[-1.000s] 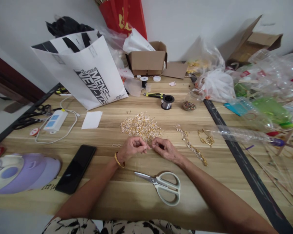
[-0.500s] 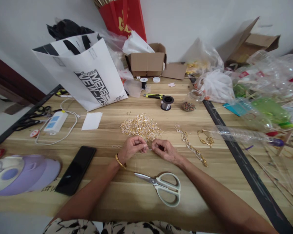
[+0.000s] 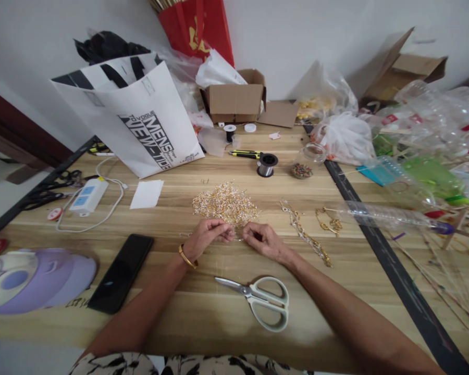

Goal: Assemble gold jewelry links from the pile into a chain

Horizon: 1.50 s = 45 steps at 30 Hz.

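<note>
A loose pile of small gold and silvery beads (image 3: 225, 202) lies on the wooden table just beyond my hands. My left hand (image 3: 210, 235), with a gold bangle at the wrist, is closed in a pinch at the pile's near edge. Opposite it, my right hand (image 3: 264, 240) also pinches, thumb against curled fingers. A thin silvery strand (image 3: 238, 239) shows in the small gap between the fingertips; its ends are hidden in the fingers. Nearer to me, scissors (image 3: 252, 296) with pale handles lie with the blades pointing left. To the right rests a beaded chain (image 3: 307, 234) in silver and gold.
A gold chain (image 3: 329, 221) lies farther right, near plastic bottles (image 3: 418, 182). Behind the pile stand a wire spool (image 3: 266, 165), a bead jar (image 3: 303, 169) and a cutter knife (image 3: 245, 154). On the left are a phone (image 3: 121, 273), a power strip (image 3: 89, 195) and a white bag (image 3: 148, 125).
My left hand has shifted slightly left, widening the gap between the hands a little. My right hand has stayed almost in place, and the pile looks the same.
</note>
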Each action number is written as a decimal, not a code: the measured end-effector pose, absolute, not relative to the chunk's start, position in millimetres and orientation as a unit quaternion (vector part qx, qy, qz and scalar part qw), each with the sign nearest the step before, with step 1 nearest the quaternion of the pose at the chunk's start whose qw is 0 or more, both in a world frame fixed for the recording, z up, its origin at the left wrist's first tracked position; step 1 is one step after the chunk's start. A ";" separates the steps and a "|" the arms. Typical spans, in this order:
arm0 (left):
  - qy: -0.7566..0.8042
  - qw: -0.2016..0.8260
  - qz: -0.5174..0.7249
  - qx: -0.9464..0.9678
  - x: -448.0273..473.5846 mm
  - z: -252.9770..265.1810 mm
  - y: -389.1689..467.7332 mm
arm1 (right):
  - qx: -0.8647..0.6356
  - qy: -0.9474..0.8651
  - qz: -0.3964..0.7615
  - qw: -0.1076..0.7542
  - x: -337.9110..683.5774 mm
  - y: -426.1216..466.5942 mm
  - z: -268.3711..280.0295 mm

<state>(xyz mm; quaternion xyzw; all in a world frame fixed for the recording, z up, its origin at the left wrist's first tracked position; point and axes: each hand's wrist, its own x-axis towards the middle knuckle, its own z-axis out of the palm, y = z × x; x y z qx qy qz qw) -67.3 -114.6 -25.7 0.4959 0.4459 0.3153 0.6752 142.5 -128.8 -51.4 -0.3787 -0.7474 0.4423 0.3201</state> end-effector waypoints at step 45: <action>0.473 0.409 0.335 0.705 -48.2 -31.5 -129.2 | -0.364 -0.770 0.425 0.308 142.1 -129.3 -48.1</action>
